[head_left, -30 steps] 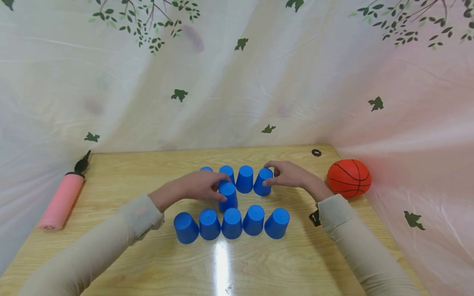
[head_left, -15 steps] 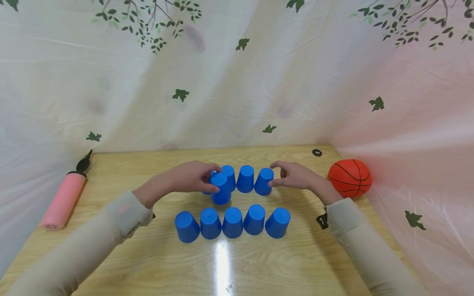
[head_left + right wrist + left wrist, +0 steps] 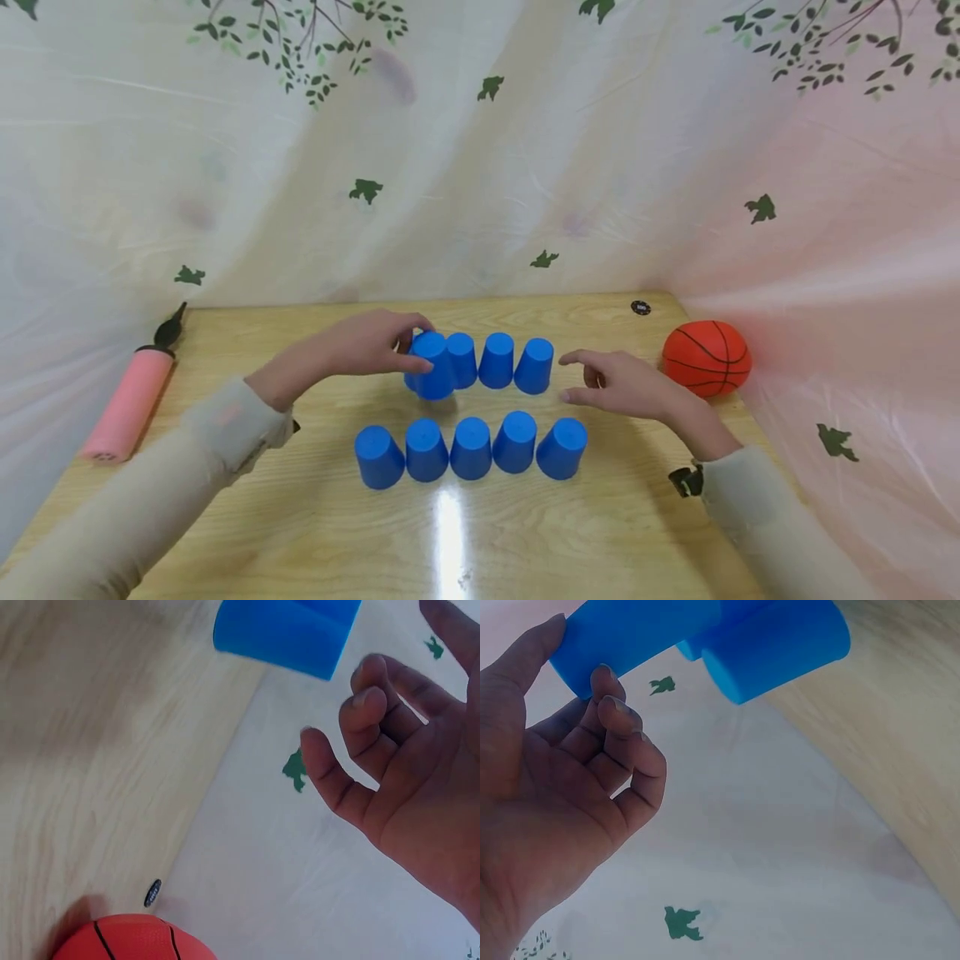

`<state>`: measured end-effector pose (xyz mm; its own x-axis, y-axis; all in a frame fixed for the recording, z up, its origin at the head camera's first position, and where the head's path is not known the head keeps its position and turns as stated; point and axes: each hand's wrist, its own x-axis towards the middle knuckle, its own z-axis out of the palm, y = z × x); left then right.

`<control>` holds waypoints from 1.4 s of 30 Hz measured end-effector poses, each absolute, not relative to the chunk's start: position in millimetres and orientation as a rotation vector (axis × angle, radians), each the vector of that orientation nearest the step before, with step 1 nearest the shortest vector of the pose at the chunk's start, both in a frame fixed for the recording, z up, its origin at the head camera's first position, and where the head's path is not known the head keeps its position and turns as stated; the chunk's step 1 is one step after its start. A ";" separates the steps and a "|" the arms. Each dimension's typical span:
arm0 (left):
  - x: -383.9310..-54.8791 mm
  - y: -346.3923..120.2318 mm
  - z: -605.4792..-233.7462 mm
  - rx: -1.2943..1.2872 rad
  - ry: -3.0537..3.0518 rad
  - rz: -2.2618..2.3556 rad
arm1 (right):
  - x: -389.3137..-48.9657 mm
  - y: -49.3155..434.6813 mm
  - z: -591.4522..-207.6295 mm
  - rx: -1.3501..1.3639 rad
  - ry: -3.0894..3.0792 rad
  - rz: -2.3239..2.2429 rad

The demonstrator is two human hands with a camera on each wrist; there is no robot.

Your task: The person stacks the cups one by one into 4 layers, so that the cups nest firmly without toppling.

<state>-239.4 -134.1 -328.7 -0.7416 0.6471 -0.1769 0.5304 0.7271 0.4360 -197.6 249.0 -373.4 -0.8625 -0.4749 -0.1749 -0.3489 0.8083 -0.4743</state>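
My left hand (image 3: 367,343) pinches an upside-down blue cup (image 3: 433,371) between thumb and fingers. The left wrist view shows the thumb and fingertips at the narrow end of this cup (image 3: 637,637). It stands before the left end of the back row and mostly hides a cup there. Whether its rim touches the table cannot be told. My right hand (image 3: 622,385) holds nothing, its fingers loosely bent, just right of the back row's end cup (image 3: 534,367). Nearer to me runs a front row of several upside-down blue cups, with one cup (image 3: 470,450) in its middle.
An orange-red toy basketball (image 3: 707,358) lies at the table's right edge. A black round chip (image 3: 641,307) is by the back right corner. On the left lies a pink hand pump (image 3: 129,404) with a black nozzle. A printed curtain (image 3: 450,167) hangs behind the wooden table (image 3: 300,533).
My left hand has carried its cup left and back, from the gap between the rows to the back row's left end. My right hand has let go of the end cup and drawn away right.
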 end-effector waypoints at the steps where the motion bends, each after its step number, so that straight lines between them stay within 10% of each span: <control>1: -240.6 -135.2 -326.0 0.909 2.621 0.523 | -193.2 248.3 -373.7 -0.640 2.694 -0.626; 42: -281.1 -123.2 -309.6 0.845 2.758 0.443 | -151.6 243.5 -388.5 -0.647 2.589 -0.539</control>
